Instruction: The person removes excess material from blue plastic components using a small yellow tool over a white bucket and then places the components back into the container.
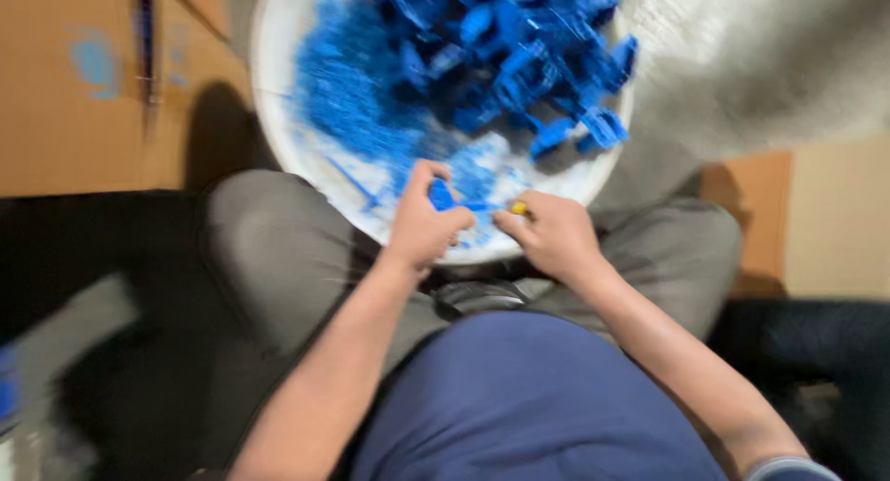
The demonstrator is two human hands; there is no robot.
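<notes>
Nearest the camera, both forearms are extended to the white basin's near rim, where a small blue plastic part is pinched in the closed left hand while a yellow-tipped tool is gripped in the closed right hand, suggesting trimming, with steady alignment judged necessary next.

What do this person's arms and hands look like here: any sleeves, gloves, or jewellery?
Both forearms are bare up to past the elbow. The left hand and right hand wear no gloves. No rings, watch or bands show, though the picture is blurred. A short blue-grey sleeve edge shows at the right upper arm; the left arm's sleeve is out of view.
</notes>
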